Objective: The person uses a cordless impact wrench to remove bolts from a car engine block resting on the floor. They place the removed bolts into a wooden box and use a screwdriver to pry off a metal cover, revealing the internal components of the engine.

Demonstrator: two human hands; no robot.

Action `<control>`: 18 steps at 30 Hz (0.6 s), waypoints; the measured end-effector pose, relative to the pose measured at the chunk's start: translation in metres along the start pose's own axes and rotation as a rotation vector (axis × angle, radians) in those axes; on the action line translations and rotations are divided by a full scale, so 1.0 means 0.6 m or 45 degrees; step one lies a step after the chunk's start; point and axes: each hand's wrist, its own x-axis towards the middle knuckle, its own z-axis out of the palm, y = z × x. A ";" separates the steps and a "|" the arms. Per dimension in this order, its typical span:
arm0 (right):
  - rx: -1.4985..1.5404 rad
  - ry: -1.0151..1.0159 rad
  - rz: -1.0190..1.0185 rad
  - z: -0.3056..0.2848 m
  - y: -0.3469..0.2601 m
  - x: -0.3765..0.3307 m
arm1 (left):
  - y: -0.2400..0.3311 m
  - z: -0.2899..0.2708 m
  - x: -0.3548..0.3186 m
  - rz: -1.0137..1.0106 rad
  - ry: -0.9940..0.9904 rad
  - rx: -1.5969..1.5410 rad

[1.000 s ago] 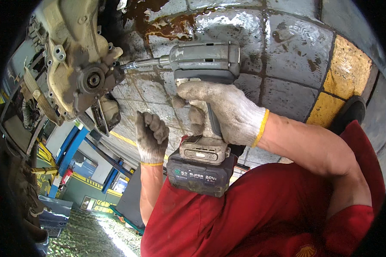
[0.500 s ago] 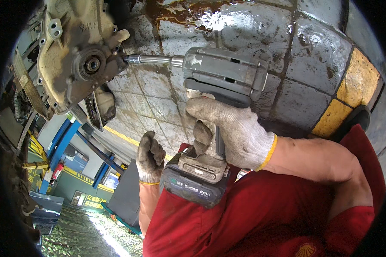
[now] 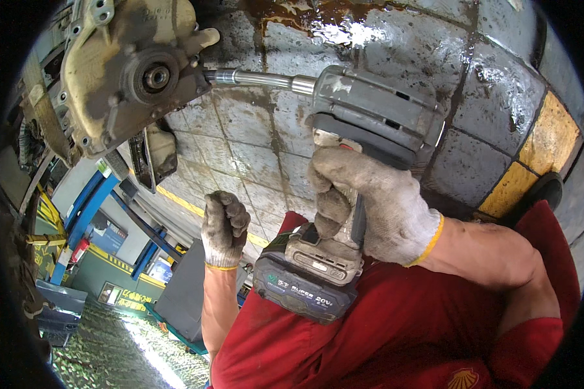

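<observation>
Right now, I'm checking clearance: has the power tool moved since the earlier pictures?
Yes: against the metal casing, the power tool now sits farther right and lower in view.

Rust-brown puddle [image 3: 287, 9] on wet grey square floor tiles [image 3: 496, 100]
Yellow rectangular tiles [image 3: 551, 135] edge them at right; a blue metal beam [image 3: 85, 219] slants at lower left.

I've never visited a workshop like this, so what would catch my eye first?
The big grey power tool in the gloved right hand near the centre, its silver extension pointing left. Next, the pale, dirt-stained metal casing at upper left. Bright red clothing stretches across the lower right.
</observation>
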 end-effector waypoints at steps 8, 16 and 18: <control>-0.007 -0.023 -0.011 -0.014 -0.017 -0.009 | 0.022 0.100 0.084 0.040 -0.077 0.005; -0.029 -0.206 -0.095 -0.031 -0.047 -0.011 | 0.013 0.215 0.219 -0.005 -0.389 -0.729; -0.063 -0.224 -0.101 -0.024 -0.061 -0.014 | 0.005 0.225 0.242 0.014 -0.523 -0.817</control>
